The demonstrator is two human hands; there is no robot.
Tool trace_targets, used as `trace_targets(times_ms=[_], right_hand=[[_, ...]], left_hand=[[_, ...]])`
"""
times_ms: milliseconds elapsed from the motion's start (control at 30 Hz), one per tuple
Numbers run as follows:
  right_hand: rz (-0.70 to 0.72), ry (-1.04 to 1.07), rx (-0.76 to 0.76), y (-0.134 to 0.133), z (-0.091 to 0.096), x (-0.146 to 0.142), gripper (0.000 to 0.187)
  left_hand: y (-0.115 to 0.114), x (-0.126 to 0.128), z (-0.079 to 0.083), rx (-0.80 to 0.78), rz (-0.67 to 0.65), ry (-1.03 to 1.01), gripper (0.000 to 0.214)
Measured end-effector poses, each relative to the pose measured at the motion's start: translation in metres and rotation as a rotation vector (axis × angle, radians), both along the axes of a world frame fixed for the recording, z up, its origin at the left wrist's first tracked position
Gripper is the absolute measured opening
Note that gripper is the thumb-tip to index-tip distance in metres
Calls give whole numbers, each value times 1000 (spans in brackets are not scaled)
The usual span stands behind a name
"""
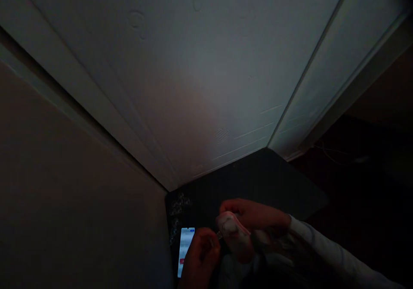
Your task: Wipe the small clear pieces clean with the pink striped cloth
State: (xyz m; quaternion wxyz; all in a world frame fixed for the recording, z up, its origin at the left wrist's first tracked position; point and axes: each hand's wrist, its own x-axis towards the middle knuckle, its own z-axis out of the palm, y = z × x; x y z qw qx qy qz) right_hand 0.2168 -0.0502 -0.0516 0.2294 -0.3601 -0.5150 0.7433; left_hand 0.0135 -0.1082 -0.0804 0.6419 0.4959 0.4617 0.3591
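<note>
The lit phone point(185, 247) shows illegibly small text. Right of the phone, the left hand point(202, 251) pinches a small clear piece point(220, 235) in its fingers; farther right, the right hand point(258, 215) has fingers gripping a pink-and-white item point(229, 226).

hands point(258, 215): at pink-white item point(229, 228) | phone point(186, 242): lit, partly covered

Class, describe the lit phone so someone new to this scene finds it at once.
Start at the big pale panel, then drop to the dark surface at its foot. Near that surface's left edge, the phone shows just left of the person's left hand, which partly hides it. Its glowing screen sets it apart from the dim, glinting things above it in the picture.
</note>
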Motion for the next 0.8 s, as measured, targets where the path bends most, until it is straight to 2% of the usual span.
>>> trace_targets(times_ms=[233, 367, 433, 533, 667, 800], right_hand=[[1, -143, 200, 9, -3, 10, 9], [-140, -124, 233, 9, -5, 29, 8], [-194, -128, 276, 9, -3, 40, 9], [-193, -203, 382, 10, 3, 55, 5], [-187, -317, 612, 12, 5, 73, 6], [-202, -269, 789, 11, -2, 92, 14]], left_hand=[[5, 29, 1, -125, 361, -133, 55], [14, 58, -3, -192, 476, -128, 58], [20, 72, -5, -221, 496, -153, 59], [29, 91, -3, -208, 472, -186, 62], [39, 113, 11, -131, 447, -132, 62], [45, 131, 26, -132, 392, -93, 59]])
